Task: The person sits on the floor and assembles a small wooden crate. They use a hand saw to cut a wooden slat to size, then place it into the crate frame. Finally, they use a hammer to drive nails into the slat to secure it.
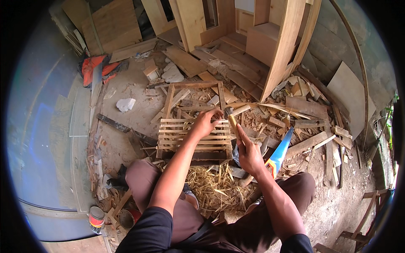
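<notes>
Between my knees lies a rectangular wooden frame [170,99]. Thin wooden slats [177,136] run side by side across its near half, while the far half has none. My right hand [249,155] grips a hammer [233,122] by its wooden handle, the metal head raised over the frame's right side. My left hand [205,124] is over the right ends of the slats, close to the hammer head. Its thumb and fingers are bent together in a pinch; whatever they hold is too small to make out.
A handsaw [282,147] with a blue blade rests right of my right hand. Wood shavings [215,187] are heaped before me. Offcuts [303,141] litter the right side. A tall wooden cabinet [280,55] stands behind. Tins [96,217] sit at the lower left.
</notes>
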`<state>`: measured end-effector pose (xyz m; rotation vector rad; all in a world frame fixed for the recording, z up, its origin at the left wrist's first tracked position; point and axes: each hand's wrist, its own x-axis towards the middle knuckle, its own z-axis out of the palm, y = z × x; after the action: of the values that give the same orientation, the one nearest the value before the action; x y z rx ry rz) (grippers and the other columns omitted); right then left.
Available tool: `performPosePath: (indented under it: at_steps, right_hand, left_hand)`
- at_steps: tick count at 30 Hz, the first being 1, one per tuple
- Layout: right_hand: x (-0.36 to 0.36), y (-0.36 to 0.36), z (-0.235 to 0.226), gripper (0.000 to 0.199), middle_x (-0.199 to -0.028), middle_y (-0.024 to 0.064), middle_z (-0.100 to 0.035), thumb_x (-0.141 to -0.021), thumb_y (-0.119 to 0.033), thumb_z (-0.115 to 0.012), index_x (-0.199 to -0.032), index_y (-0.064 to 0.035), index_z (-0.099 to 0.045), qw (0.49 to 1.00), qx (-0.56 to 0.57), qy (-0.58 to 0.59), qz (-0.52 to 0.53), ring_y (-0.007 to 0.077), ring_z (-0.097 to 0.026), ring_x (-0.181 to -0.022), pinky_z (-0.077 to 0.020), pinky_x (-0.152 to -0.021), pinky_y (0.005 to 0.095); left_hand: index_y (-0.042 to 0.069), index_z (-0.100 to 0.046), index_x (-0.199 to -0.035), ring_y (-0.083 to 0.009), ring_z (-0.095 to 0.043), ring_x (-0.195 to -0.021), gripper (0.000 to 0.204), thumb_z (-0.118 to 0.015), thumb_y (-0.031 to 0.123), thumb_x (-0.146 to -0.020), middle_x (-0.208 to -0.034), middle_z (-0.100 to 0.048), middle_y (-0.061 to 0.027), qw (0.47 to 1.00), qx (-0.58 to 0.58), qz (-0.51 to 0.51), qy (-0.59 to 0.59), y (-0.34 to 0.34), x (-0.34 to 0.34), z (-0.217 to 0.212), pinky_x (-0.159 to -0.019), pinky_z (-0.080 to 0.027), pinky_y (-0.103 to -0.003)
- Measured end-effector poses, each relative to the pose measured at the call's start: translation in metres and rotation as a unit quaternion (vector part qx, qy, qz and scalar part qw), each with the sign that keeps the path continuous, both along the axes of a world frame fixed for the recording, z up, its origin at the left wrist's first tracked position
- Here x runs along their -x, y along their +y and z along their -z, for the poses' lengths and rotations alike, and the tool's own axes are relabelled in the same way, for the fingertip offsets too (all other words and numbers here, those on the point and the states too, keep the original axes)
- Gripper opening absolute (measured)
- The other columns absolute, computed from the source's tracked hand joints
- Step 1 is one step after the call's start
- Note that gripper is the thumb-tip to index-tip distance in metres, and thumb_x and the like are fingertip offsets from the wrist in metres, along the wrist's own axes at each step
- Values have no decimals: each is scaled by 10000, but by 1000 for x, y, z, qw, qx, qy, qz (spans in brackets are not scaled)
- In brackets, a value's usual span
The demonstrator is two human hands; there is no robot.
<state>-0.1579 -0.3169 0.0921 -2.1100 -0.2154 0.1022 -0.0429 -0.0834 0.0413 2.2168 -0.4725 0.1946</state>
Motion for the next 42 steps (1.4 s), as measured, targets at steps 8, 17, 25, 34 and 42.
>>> performPosePath:
  at_steps: [8,17,25,34,42]
  right_hand:
    - [-2,-1,1,560,-1034,359,-690,-1077,-70,-555,-1623,-130,-445,1000,-23,-8,7,294,-757,-819,-538,-754,400]
    - [-1,0,-2,568,-1058,361,-695,-1069,-54,-545,-1621,-136,-443,1000,-17,7,1,469,-730,-1016,-542,-785,419]
    - [-1,-1,3,564,-1017,365,-693,-1077,-71,-541,-1626,-149,-437,1000,-22,-14,3,472,-733,-1001,-539,-773,425]
    - [-1,0,1,553,-1007,363,-685,-1085,-83,-534,-1625,-162,-441,1000,1,-4,-3,499,-725,-965,-545,-774,421]
    - [1,3,0,611,-948,383,-698,-1088,-116,-476,-1672,-193,-315,998,-45,-52,-4,585,-674,-904,-513,-743,647]
  left_hand:
    - [56,-692,-1132,-212,-798,-1014,266,-763,-36,-893,-1033,-798,-93,1000,10,-12,16,0,-2,5,-862,-628,-353]
    - [55,-699,-1139,-219,-802,-984,273,-776,-22,-890,-976,-808,-98,999,6,-31,26,-1,0,3,-852,-640,-347]
    - [55,-696,-1142,-227,-805,-957,268,-793,8,-897,-963,-810,-117,999,4,-32,8,-2,2,0,-814,-632,-358]
    - [47,-687,-1127,-244,-808,-942,263,-805,20,-894,-955,-810,-124,999,18,-30,18,-3,1,2,-809,-630,-355]
    - [42,-682,-1122,-272,-795,-1014,280,-818,42,-878,-975,-811,-122,999,-12,-27,-17,2,1,2,-861,-611,-368]
